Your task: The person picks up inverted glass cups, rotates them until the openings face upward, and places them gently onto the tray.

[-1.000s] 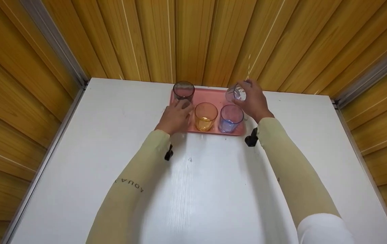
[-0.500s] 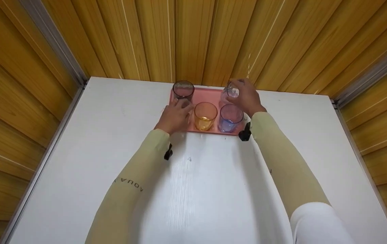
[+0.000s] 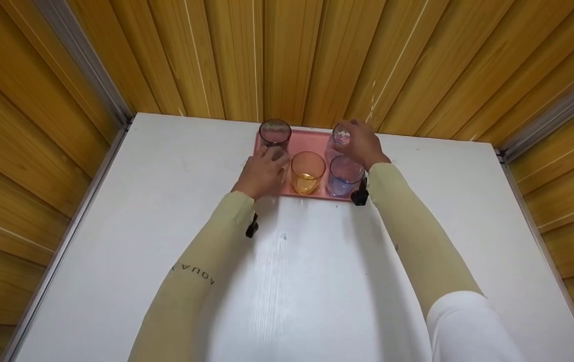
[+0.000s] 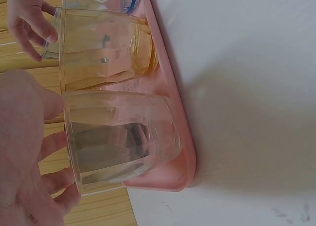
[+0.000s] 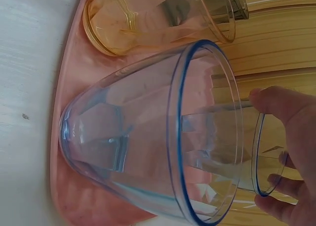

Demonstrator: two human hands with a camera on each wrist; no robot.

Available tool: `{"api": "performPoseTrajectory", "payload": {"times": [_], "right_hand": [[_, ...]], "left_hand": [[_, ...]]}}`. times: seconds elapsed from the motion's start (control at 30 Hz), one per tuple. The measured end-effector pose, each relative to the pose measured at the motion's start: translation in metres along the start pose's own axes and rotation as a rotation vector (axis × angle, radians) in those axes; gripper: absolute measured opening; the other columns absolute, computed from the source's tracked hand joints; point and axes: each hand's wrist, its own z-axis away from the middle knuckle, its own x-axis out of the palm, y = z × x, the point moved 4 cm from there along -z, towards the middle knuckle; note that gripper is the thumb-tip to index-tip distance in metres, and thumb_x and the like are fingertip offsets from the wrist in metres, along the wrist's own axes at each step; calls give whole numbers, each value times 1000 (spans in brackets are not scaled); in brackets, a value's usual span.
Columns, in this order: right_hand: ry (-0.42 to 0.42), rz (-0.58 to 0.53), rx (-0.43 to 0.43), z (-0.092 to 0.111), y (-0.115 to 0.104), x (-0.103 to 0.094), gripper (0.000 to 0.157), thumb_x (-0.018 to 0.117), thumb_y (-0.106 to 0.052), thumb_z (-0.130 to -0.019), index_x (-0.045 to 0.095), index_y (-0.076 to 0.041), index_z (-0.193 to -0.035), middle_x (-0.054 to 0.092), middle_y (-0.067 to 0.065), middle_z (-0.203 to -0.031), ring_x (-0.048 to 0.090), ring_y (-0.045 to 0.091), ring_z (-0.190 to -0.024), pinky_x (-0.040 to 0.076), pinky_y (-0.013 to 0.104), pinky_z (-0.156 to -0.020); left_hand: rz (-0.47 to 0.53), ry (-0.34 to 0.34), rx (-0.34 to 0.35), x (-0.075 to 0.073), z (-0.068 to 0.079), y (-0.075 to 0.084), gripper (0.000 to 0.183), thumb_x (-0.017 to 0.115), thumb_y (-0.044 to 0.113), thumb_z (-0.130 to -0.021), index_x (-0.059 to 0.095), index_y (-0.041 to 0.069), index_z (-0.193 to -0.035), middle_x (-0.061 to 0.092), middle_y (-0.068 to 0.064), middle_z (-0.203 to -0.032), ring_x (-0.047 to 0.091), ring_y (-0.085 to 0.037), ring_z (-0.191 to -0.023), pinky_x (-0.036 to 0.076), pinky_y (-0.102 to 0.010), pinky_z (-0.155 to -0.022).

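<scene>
Four cups stand on a pink tray [image 3: 312, 143].
The right hand [image 3: 362, 146] grips a clear cup [image 3: 341, 137]; the left hand [image 3: 261, 171] curls around another clear cup [image 4: 118, 139].

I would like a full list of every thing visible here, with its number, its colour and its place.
tray: one, pink, at the far edge of the table, by the wall.
orange cup: one, front middle of the tray.
blue cup: one, front right of the tray.
dark cup: one, smoky grey, back left of the tray.
clear cup: one, colourless, back right of the tray, in the right hand.
second clear cup: one, colourless, front left of the tray, in the left hand.
table: one, white.
wall: wooden planks, yellow-brown.
left hand: grips the second clear cup.
right hand: holds the clear cup.
sleeves: two, pale yellow.
</scene>
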Motion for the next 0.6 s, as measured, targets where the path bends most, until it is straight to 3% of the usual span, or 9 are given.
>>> {"api": "performPoseTrajectory", "payload": {"times": [0.37,0.6], "right_hand": [[-15,-16,26,-6,4,10,67,68,-41,-78,36,-35,-137,34,7,-142,36,32,-129,39,52,-100],[12,2,-13,-9,6,8,65,69,-34,-79,38,-31,-136,37,9,-141,38,33,-127,37,53,-101]], "left_hand": [[19,-21,-34,1,1,3,37,45,29,-93,46,32,-130,38,0,-135,33,-27,-128,36,-49,-102],[23,-20,-26,0,2,3,37,44,29,-94,46,31,-130,38,0,-136,33,-28,-129,36,-51,-102]]}}
